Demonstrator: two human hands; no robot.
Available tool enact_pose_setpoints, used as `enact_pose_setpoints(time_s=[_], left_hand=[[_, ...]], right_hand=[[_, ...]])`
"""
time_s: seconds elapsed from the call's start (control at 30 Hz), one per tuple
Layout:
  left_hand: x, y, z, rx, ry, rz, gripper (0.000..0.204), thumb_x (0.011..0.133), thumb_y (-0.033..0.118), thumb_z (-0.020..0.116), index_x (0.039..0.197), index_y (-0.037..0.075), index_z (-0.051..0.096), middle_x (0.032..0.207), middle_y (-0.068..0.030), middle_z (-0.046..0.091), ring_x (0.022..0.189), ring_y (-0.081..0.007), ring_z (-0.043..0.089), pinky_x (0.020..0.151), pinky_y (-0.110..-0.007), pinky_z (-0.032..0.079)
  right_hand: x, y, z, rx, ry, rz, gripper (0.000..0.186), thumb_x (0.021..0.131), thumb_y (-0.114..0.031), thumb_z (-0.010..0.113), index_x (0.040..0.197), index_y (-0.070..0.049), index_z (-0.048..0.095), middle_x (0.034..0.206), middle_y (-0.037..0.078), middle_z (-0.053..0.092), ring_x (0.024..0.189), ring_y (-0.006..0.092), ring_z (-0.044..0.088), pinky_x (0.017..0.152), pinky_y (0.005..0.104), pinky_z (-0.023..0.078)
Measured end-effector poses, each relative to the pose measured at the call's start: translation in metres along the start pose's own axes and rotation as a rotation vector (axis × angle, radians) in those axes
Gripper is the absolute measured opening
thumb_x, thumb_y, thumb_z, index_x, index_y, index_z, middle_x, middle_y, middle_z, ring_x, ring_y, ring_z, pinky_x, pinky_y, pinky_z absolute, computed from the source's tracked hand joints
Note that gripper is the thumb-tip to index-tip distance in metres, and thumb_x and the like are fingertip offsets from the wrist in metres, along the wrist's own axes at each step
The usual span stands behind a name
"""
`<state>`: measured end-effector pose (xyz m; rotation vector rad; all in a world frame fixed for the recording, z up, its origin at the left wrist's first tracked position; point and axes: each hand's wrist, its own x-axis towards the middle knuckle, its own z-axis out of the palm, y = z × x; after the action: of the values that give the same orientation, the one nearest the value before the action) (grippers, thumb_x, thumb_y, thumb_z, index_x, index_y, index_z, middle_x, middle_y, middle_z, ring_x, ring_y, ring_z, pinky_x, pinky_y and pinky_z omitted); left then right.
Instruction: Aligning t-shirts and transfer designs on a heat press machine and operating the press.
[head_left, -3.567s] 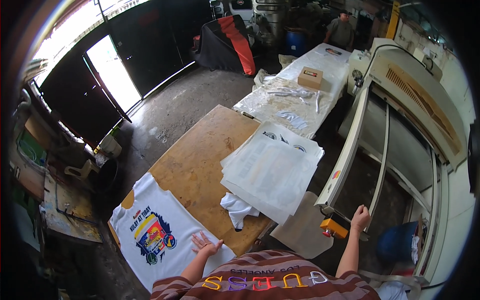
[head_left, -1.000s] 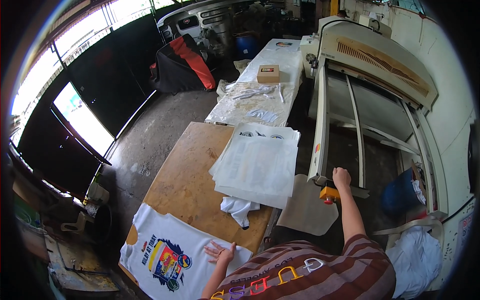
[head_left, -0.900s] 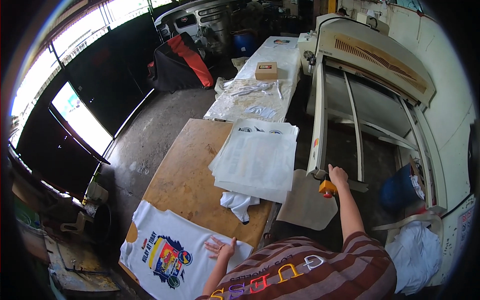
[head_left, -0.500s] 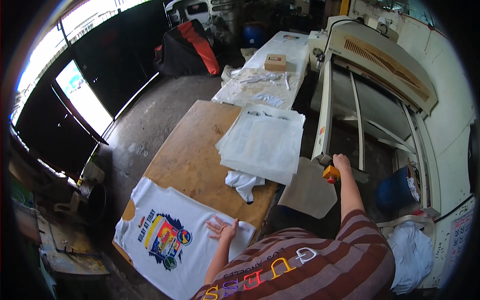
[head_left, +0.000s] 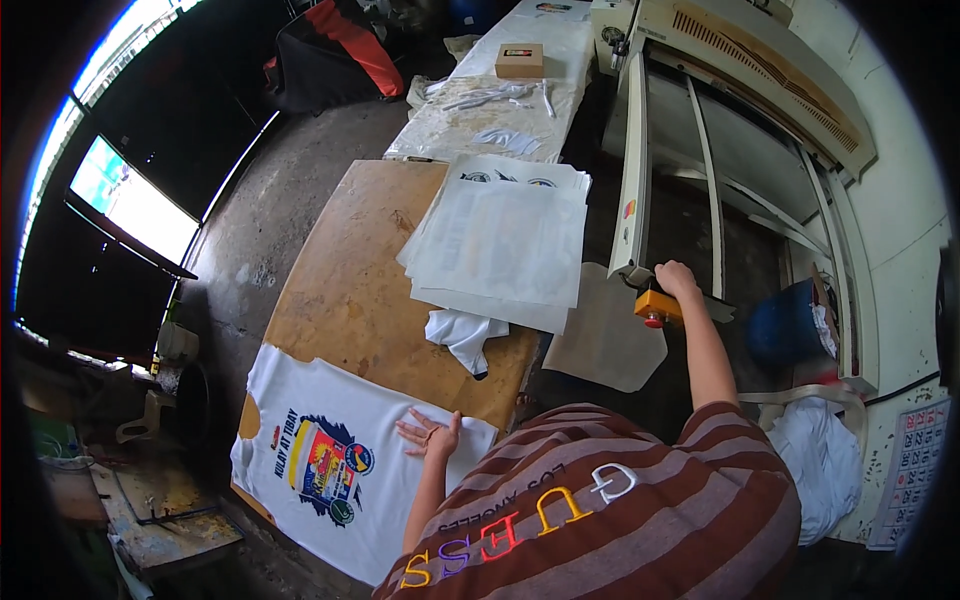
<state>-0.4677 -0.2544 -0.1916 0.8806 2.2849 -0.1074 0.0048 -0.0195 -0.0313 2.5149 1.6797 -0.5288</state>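
A white T-shirt [head_left: 365,490] with a colourful printed design lies flat over the near end of the brown wooden table [head_left: 345,270]. My left hand [head_left: 430,435] rests open on its lower part, fingers spread against the fabric. Off to the right, my right hand [head_left: 678,280] is closed at the near end of a large machine's metal frame [head_left: 632,180]. Just below that hand sits an orange control box [head_left: 660,305] with a red push button [head_left: 653,321]. What the right fingers grip is hidden from this angle.
Translucent printed sheets [head_left: 500,245] lie stacked on the table, beside a crumpled white cloth [head_left: 465,335]. Beyond stands a plastic-covered table [head_left: 555,110] with a cardboard box [head_left: 519,61]. A blue bin [head_left: 785,320] and a white bundle [head_left: 815,460] are on the right.
The view has shifted, so the tables and machine appear higher. My left hand stays spread on the T-shirt, and my right hand stays closed by the orange control box.
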Motion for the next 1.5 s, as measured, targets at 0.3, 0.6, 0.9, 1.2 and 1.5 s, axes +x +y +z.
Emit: enact_pose_setpoints(time_s=[0.3, 0.6, 0.9, 1.2, 1.5], left_hand=[[-0.008, 0.012, -0.007, -0.037, -0.006, 0.034, 0.117, 0.065, 0.075, 0.047, 0.136, 0.009, -0.019, 0.137, -0.025, -0.027, 0.128, -0.0403, -0.023, 0.093, -0.068, -0.001], [-0.005, 0.002, -0.003, -0.066, 0.033, 0.071, 0.117, 0.065, 0.074, 0.048, 0.136, 0.009, -0.018, 0.137, -0.025, -0.027, 0.128, -0.0393, -0.024, 0.093, -0.067, -0.003], [-0.011, 0.011, -0.009, -0.063, 0.029, 0.02, 0.118, 0.062, 0.072, 0.052, 0.138, 0.01, -0.013, 0.137, -0.025, -0.027, 0.127, -0.0373, -0.026, 0.095, -0.065, -0.006], [-0.011, 0.003, -0.005, -0.108, 0.062, 0.027, 0.119, 0.062, 0.073, 0.052, 0.137, 0.01, -0.016, 0.136, -0.0257, -0.029, 0.126, -0.0391, -0.028, 0.094, -0.066, -0.006], [-0.006, 0.0, -0.013, -0.082, 0.014, 0.029, 0.118, 0.063, 0.071, 0.053, 0.137, 0.01, -0.015, 0.136, -0.0255, -0.029, 0.127, -0.0373, -0.026, 0.095, -0.064, -0.007]], right_hand=[[0.034, 0.012, -0.034, 0.184, 0.098, 0.091, 0.053, 0.085, -0.041, 0.041, 0.104, 0.005, 0.057, 0.112, 0.026, 0.052, 0.107, 0.0366, 0.049, 0.092, 0.0425, 0.039], [0.002, 0.008, 0.014, 0.218, 0.261, 0.131, 0.043, 0.084, -0.032, 0.041, 0.085, 0.004, 0.064, 0.09, 0.026, 0.06, 0.089, 0.0388, 0.058, 0.08, 0.0439, 0.046], [-0.022, 0.02, 0.014, 0.004, 0.267, 0.177, 0.05, 0.089, -0.034, 0.026, 0.095, 0.001, 0.062, 0.101, 0.022, 0.059, 0.1, 0.0333, 0.055, 0.093, 0.0469, 0.035], [-0.033, 0.002, 0.007, -0.032, 0.178, 0.148, 0.036, 0.088, -0.019, 0.032, 0.102, -0.001, 0.06, 0.11, 0.015, 0.058, 0.104, 0.0303, 0.053, 0.087, 0.0423, 0.043], [-0.026, 0.008, 0.01, -0.021, 0.181, 0.127, 0.042, 0.086, -0.025, 0.031, 0.096, 0.001, 0.062, 0.104, 0.019, 0.059, 0.1, 0.0331, 0.055, 0.089, 0.0433, 0.041]])
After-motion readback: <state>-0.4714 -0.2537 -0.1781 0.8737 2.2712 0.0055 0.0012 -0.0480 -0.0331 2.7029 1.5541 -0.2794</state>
